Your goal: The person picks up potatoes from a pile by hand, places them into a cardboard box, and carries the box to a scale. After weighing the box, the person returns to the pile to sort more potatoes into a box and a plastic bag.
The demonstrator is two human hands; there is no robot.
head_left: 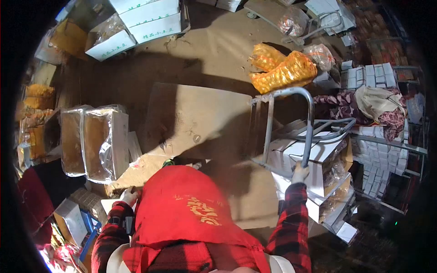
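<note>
My right hand (300,173) is wrapped round the grey metal handle (311,132) of a flatbed cart, whose flat platform (205,113) lies ahead of me. Low at the left, my left hand (129,196) is beside my red apron (182,200), near a small white piece (109,204). Its fingers look bent, but what they hold, if anything, is too small to make out. White boxes (296,154) are stacked just beyond the handle on the right.
Two plastic-wrapped boxes (98,143) stand at the left. Filled orange net sacks (287,73) lie beyond the handle. White cartons (152,22) are stacked at the top left. Another cart (264,18) stands at the top right. A person in patterned clothing (337,104) is at the right.
</note>
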